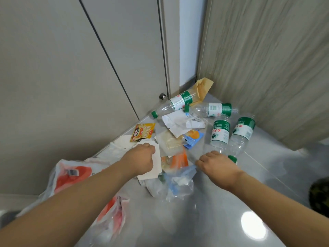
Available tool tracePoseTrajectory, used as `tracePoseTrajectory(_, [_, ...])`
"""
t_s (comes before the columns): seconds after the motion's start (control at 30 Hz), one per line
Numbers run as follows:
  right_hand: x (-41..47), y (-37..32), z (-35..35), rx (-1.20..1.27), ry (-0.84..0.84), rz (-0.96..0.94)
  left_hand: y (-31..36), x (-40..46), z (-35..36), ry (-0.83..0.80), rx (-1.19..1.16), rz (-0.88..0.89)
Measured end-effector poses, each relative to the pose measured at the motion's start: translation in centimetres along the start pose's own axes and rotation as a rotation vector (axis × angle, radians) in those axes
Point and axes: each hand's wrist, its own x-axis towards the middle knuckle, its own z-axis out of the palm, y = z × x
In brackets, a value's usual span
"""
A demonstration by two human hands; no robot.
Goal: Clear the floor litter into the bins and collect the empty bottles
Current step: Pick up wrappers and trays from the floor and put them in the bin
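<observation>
A pile of litter lies in the floor corner: wrappers, paper and clear plastic. My left hand [140, 159] is closed over a white paper sheet [157, 164] at the pile's left edge. My right hand [216, 164] reaches down onto the neck of a clear green-labelled bottle [220, 135]; whether its fingers grip it is hidden. A second bottle [243, 132] lies beside it, with two more bottles [178, 102] [216, 109] further back. A yellow snack packet [142, 132] and an orange wrapper [179, 160] lie among the pile.
A red-and-white plastic bag [71, 177] lies open at lower left under my left forearm. A brown paper bag [203, 88] stands in the corner. A grey door with a doorstop [162, 96] is left, a wood-grain wall right. A dark object [319, 193] sits at the right edge.
</observation>
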Motion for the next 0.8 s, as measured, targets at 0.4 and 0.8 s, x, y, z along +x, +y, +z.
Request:
tracePoseTrajectory(0.4, [-8.2, 5.4, -8.3, 0.208, -0.375, 0.502, 9.0, 0.1, 0.2, -0.209, -0.267, 0.203])
tracePoseTrajectory(0.8, [-14.2, 6.9, -6.0, 0.23, -0.693, 0.616, 17.3, 1.7, 2.7, -0.278, 0.023, 0.358])
